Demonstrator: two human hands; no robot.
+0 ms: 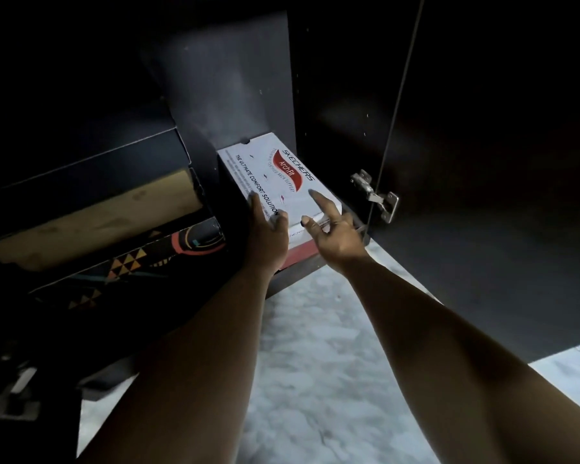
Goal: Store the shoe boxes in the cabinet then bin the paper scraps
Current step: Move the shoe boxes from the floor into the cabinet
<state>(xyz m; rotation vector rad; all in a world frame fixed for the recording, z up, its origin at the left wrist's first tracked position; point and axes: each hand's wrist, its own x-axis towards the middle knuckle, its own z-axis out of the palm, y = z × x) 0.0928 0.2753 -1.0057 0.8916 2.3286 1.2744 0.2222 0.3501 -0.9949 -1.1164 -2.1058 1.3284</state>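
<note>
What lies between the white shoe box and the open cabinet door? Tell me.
In the head view, only the dark cabinet side panel and a metal hinge separate the white shoe box from the door.

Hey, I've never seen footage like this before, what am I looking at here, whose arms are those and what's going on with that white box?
This is one picture from a wide-angle camera worn on a person's head, looking forward and down, so the two bare arms are the wearer's own. There is no machine here.

The left hand and right hand both rest on the near end of a white Skechers shoe box, fingers spread and open rather than gripping, apparently pushing it in. The box lies flat on the bottom of a dark cabinet, part of it over the front edge.

The open cabinet door stands to the right on a metal hinge. To the left are more boxes, including a brown one above a dark patterned one. Below is pale marbled floor. No paper scraps are visible.
</note>
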